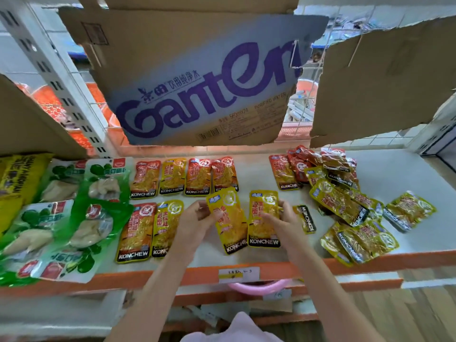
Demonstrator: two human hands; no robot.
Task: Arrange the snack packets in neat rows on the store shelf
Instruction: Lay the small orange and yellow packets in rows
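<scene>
On the white shelf [259, 174] several KONCHEW packets lie in a back row [183, 177], and two more lie side by side in a front row [151, 230]. My left hand [195, 218] grips the left edge of a tilted yellow packet [230, 218]. My right hand [281, 218] holds a second yellow packet [262, 218] that lies upright beside it. A loose pile of yellow and red packets [345, 193] lies to the right, unsorted. One small packet [306, 218] sits just right of my right hand.
Green vacuum packs [81, 213] and a yellow bag [17, 178] fill the shelf's left end. A Ganten cardboard sheet [197, 77] hangs above the back. The orange shelf lip [197, 272] carries a price label. A pink bowl [256, 287] sits below.
</scene>
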